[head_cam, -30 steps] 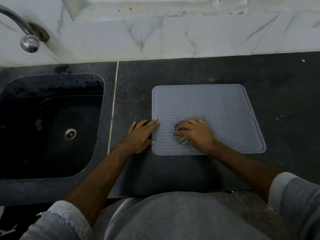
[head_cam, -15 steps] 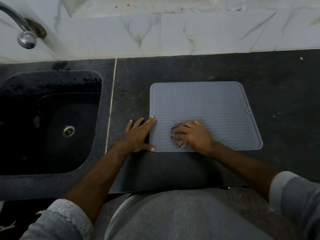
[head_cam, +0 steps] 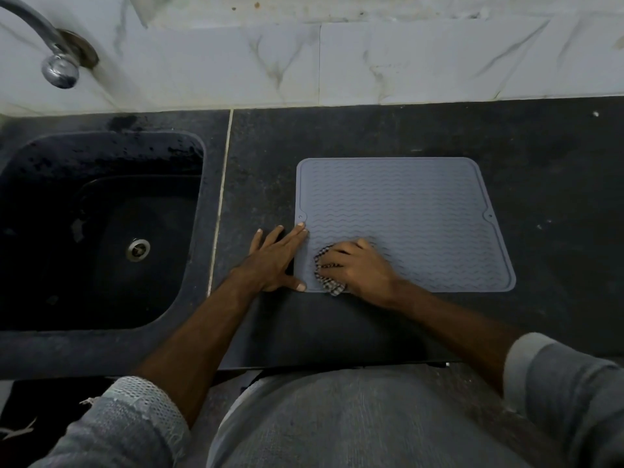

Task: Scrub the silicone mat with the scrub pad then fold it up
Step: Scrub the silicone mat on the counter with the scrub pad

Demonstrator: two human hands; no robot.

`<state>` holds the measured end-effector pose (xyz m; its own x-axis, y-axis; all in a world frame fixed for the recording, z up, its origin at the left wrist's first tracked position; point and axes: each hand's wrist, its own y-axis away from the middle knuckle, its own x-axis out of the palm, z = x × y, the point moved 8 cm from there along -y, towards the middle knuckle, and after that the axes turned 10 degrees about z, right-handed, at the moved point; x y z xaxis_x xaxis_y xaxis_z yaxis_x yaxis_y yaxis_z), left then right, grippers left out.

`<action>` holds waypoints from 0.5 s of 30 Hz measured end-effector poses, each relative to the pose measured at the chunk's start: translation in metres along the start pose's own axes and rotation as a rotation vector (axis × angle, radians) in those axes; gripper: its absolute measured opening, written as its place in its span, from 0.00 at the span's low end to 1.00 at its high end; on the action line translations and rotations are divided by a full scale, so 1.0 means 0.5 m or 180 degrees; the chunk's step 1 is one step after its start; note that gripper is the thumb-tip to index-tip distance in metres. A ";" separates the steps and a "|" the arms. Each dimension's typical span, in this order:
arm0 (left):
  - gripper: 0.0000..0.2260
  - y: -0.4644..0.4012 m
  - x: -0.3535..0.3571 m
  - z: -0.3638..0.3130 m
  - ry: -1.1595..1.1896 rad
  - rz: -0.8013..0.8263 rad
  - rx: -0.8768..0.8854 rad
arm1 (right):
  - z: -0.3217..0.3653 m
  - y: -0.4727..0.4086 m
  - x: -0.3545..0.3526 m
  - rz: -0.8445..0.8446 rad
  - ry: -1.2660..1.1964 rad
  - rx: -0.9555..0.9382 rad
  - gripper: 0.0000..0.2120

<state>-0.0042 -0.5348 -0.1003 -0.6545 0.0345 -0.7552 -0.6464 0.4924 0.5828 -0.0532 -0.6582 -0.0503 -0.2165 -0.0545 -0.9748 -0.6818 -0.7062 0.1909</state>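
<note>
While the tap (head_cam: 50, 45) curves out from the marble-tiled wall (head_cam: 371, 62) at the far left corner, the black sink (head_cam: 101, 231) below it takes up the left end of the dark stone countertop (head_cam: 557, 163), its metal drain (head_cam: 137, 249) showing in the basin floor. A pale seam (head_cam: 221, 204) runs from the wall toward the front edge, parting the sink section from the slab to the right. Just right of that seam the left hand (head_cam: 275, 258) lies flat on the counter, fingers straight and spread, holding nothing; its fingertips and thumb tip press on the left edge of the silicone mat (head_cam: 422, 211). The grey mat, ribbed with wavy lines, lies flat and unfolded on the middle of the countertop, its near edge well back from the front edge and its far edge apart from the wall. On the mat's near left corner the right hand (head_cam: 358, 268) curls its fingers over the checked scrub pad (head_cam: 329, 282) and holds it down against the mat, the pad's lower end reaching the mat's near edge. The hand is slightly blurred. Grey sleeves (head_cam: 567, 393) are rolled back on both forearms at the bottom of the view
</note>
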 end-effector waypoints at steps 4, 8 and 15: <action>0.52 0.000 0.000 -0.001 0.0018 -0.0001 -0.0014 | -0.032 0.051 -0.006 -0.0131 0.0098 0.0025 0.21; 0.53 -0.004 0.000 -0.002 0.0000 0.0031 -0.0042 | -0.016 0.021 -0.016 -0.0191 -0.0015 0.0082 0.20; 0.53 -0.003 0.002 0.000 -0.0006 0.0045 -0.0014 | 0.034 -0.004 0.003 -0.0170 -0.0089 -0.0191 0.19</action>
<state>-0.0040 -0.5356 -0.1017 -0.6629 0.0431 -0.7475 -0.6389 0.4881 0.5947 -0.0638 -0.6448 -0.0500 -0.2008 0.0036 -0.9796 -0.6500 -0.7486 0.1305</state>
